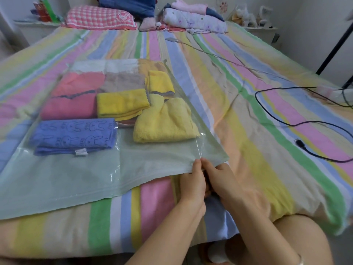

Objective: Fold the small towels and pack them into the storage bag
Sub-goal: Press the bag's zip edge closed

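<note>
Storage bag [133, 169] lies flat on the striped bed [248, 111], left of centre. Inside, left to right: blue towel [74, 136], pink towel [74, 96], small yellow towel [122, 104], fluffy yellow towel [166, 123]. All folded, all packed. My left hand [193, 180] and right hand [223, 180] touch at the bag's near right corner, both pinched shut on its open edge, probably starting the seal, though the strip itself is hidden. The film is thin, limp, slippery; the towels are soft and light. I'd grip the edge band only, not the clear panel.

Head-worn view, forward and down, close over bed [248, 131].
</note>
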